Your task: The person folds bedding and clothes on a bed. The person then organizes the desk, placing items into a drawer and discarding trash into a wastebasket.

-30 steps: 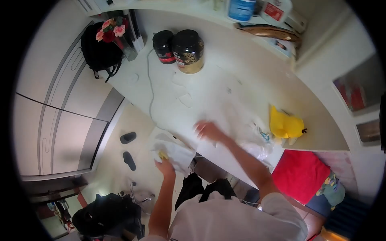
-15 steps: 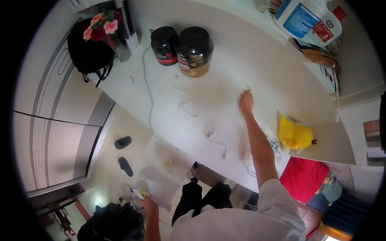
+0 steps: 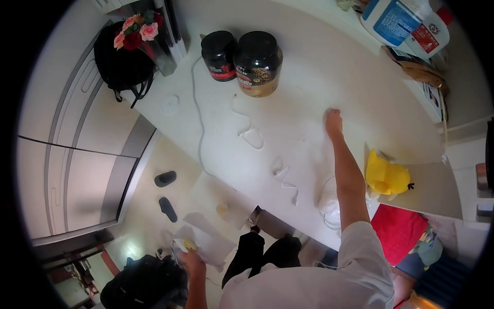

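Observation:
My right hand [image 3: 334, 121] rests on the white desk [image 3: 303, 82] toward its far right, fingers curled; what they hold, if anything, is hidden. My left hand [image 3: 194, 261] is low beside the desk, closed on a small yellow thing [image 3: 189, 244] at the edge of a white sheet-like item [image 3: 206, 237]. White cables [image 3: 252, 138] lie on the desk, another short one [image 3: 286, 184] nearer its front edge. A clear plastic bag with a white cord [image 3: 329, 201] sits beside my right forearm.
Two black tubs [image 3: 259, 64] stand at the back, with flowers [image 3: 149, 32] and a black backpack [image 3: 121, 62] to their left. A yellow plush toy [image 3: 386, 175] and red cloth [image 3: 397, 232] are at right. Bottles [image 3: 396, 23] stand on a shelf. Slippers [image 3: 165, 178] lie on the floor.
My right hand has moved from the desk's front to its far right and its fingers have curled. My left hand has gone lower and left with the yellow thing and white item.

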`<move>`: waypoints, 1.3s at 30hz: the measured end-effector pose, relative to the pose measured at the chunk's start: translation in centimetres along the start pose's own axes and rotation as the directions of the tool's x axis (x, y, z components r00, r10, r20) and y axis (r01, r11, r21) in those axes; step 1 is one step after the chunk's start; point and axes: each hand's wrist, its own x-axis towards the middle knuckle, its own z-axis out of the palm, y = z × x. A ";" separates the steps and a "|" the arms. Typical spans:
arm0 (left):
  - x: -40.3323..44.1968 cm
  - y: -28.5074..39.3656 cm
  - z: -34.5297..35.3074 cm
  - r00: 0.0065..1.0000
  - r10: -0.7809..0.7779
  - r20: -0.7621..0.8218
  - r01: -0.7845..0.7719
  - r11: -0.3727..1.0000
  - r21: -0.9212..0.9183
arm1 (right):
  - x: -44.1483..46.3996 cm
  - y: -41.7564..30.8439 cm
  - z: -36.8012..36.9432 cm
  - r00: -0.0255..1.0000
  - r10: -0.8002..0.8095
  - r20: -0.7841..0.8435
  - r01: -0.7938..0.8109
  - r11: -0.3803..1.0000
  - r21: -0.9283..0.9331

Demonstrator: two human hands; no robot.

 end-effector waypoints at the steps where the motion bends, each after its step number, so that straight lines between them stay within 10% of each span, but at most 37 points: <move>1: 0.1 0.0 0.0 1.000 0.002 0.002 -0.002 1.000 0.004 | 0.0 0.6 0.8 1.000 0.004 0.000 -0.004 1.000 0.002; 8: -2.7 2.5 3.1 0.998 -0.038 0.057 0.035 0.999 0.038 | -8.0 -0.8 0.7 0.999 -0.035 -0.026 0.041 0.953 0.302; 10: -2.7 2.0 2.7 0.995 -0.013 0.097 0.005 0.997 0.080 | -10.5 -2.1 -0.5 0.894 0.065 0.443 -0.433 0.373 0.821; 12: -2.9 2.1 3.9 0.993 -0.012 0.119 0.012 1.000 -0.004 | -12.8 -3.4 -1.8 0.844 -0.098 0.528 -0.534 -0.255 0.806; 14: -4.6 3.6 5.1 0.992 -0.027 0.119 0.032 0.999 -0.037 | -13.5 -3.3 -0.8 0.865 -0.108 0.490 -0.501 -0.223 0.836; 16: -5.1 4.0 5.1 0.992 -0.045 0.114 0.054 0.996 -0.071 | -14.0 -3.9 -0.8 0.903 0.017 0.430 -0.403 0.384 0.831; 20: -3.9 2.5 3.6 0.993 -0.018 0.115 0.026 0.997 -0.069 | -13.6 -5.4 -0.8 0.995 -0.100 -0.019 0.099 0.896 0.433; 27: -3.8 2.6 2.2 0.996 -0.073 0.050 0.076 0.996 -0.043 | -11.9 -6.1 1.8 0.971 -0.224 0.082 0.202 0.956 0.214; 33: -4.3 2.6 0.6 0.996 -0.080 -0.047 0.074 0.991 -0.114 | -4.1 -11.2 0.9 0.992 -0.036 0.122 -0.024 0.891 0.454; 39: -2.5 1.7 -2.7 0.998 0.016 0.068 -0.009 0.995 -0.097 | 1.3 -13.9 3.3 0.986 -0.096 0.133 0.080 0.989 0.121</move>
